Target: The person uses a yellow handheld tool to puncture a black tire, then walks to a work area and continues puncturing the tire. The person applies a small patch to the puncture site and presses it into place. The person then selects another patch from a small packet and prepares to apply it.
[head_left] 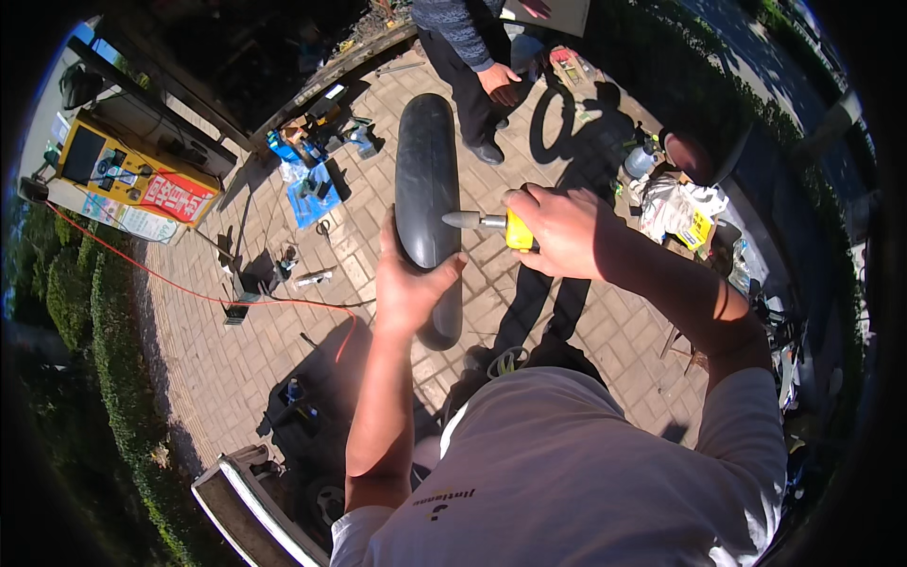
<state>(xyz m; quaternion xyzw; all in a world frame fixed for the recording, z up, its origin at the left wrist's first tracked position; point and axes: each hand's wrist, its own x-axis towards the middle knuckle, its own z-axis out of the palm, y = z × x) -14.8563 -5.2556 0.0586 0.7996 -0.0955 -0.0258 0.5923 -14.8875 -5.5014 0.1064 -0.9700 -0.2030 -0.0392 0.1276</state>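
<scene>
My left hand [408, 283] grips an inflated black inner tube [427, 161], held upright over the paving, with fingers along its left side and thumb across it. My right hand [557, 231] is closed on a yellow hand tool [518, 231] with a metal shank and a grey pointed bit [463, 220]. The bit's tip lies over the tube's middle; I cannot tell whether it touches the rubber.
Another person [449, 57] stands ahead, a hand hanging beside dark trousers. Brick paving [208, 350] carries tools on blue plastic [312, 198], an orange cord [208, 283], a black tyre [534, 132] and clutter [680, 208]. A yellow signboard [132, 170] stands left, near a hedge.
</scene>
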